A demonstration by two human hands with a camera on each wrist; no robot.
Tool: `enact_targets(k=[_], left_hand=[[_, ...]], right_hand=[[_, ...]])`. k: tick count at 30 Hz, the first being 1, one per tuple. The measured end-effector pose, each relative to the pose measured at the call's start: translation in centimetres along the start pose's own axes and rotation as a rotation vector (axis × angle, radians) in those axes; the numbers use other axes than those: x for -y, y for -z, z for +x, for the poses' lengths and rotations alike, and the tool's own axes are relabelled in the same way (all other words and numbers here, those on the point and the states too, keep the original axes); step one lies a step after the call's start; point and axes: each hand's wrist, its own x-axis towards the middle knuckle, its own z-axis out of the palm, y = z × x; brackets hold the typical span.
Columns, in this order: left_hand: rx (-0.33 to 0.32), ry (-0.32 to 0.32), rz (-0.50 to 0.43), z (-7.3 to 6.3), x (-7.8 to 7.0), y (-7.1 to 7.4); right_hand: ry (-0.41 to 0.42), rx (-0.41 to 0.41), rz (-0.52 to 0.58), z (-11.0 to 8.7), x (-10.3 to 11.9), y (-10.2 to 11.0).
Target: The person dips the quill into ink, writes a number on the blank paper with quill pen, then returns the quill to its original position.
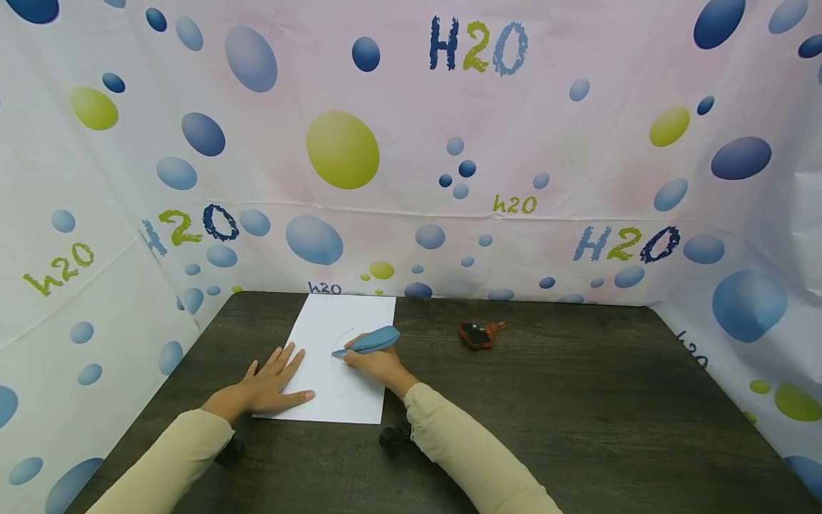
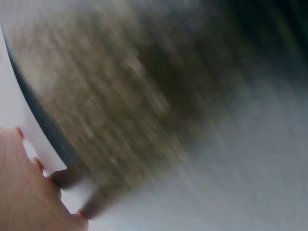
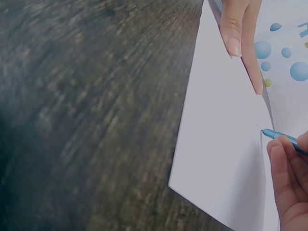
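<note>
On a sheet of white paper (image 1: pixel 349 400), my left hand (image 1: pixel 266 387) lies flat with its fingers spread over the left edge. A blue pen (image 1: pixel 379 339) with a broad, leaf-shaped body is pinched in the fingers of my right hand (image 1: pixel 380 365). Its tip meets the paper, beside a thin curved line (image 1: pixel 343 334). The right wrist view shows the pen's tip (image 3: pixel 268 132) on the sheet (image 3: pixel 221 120), and two fingers of the left hand (image 3: pixel 233 31) farther up its edge. Only part of the left hand (image 2: pixel 29 192) appears in the left wrist view, which is mostly blurred.
A small orange-red object (image 1: pixel 480 333) with a dark oval face lies on the dark wooden table (image 1: pixel 578 400), right of the paper. Behind and beside the table hangs a white sheet (image 1: pixel 411 143) printed with blue and green bubbles. Black devices (image 1: pixel 395 437) sit under both wrists.
</note>
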Motion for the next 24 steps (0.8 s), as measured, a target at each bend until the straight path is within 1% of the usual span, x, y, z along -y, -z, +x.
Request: enact_targets(k=[5,10,12,18,20,24], left_hand=[[-0.002,-0.003,-0.001,0.0,0.1,0.0],[0.003,-0.009,0.0,0.1,0.1,-0.1],[0.005,-0.01,0.001,0.1,0.0,-0.2],[0.004,0.0,0.014,0.2,0.1,-0.1],[0.007,0.005,0.019,0.2,0.2,-0.2],[0.015,0.017,0.02,0.1,0.1,-0.2]], right_hand=[[-0.009,-0.008,-0.01,-0.1,0.1,-0.1],[-0.01,-0.019,0.044,-0.3,0.0,-0.2],[0.003,-0.025,0.047,-0.3,-0.1,-0.2],[0.084,-0.035,-0.023,-0.3,0.0,0.1],[0.092,-0.026,-0.036,-0.3,0.3,0.4],[0.091,-0.004,-0.023,-0.3,0.9,1.1]])
